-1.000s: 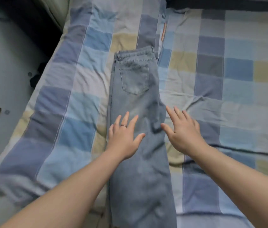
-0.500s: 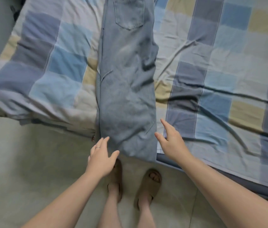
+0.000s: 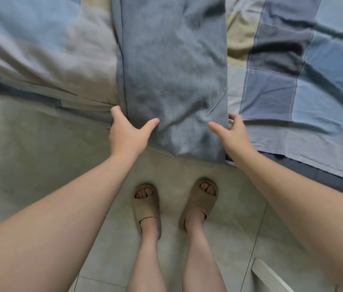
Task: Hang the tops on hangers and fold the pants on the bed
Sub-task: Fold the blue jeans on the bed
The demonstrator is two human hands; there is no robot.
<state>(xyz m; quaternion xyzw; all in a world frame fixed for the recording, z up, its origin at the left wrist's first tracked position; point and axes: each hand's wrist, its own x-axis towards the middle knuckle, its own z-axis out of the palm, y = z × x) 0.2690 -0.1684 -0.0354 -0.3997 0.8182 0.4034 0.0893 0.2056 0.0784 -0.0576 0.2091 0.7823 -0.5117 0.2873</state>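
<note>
Where the jeans (image 3: 172, 76) draped over the bed (image 3: 282, 95) edge, hem end hanging toward the floor (image 3: 29, 157), left hand (image 3: 128, 133) clasped its left side, right hand (image 3: 232, 133) its right side, slippered feet (image 3: 147, 205) below.

The jeans (image 3: 170, 70) lay lengthwise on the bed (image 3: 282, 98), their leg ends hanging over its near edge above the floor (image 3: 29, 157). The left hand (image 3: 127, 133) sat at the left side of the leg ends, the right hand (image 3: 232, 133) at the right, both touching the cloth. Below them, two feet in slippers (image 3: 147, 207) stood on the floor, just before the bed.
</note>
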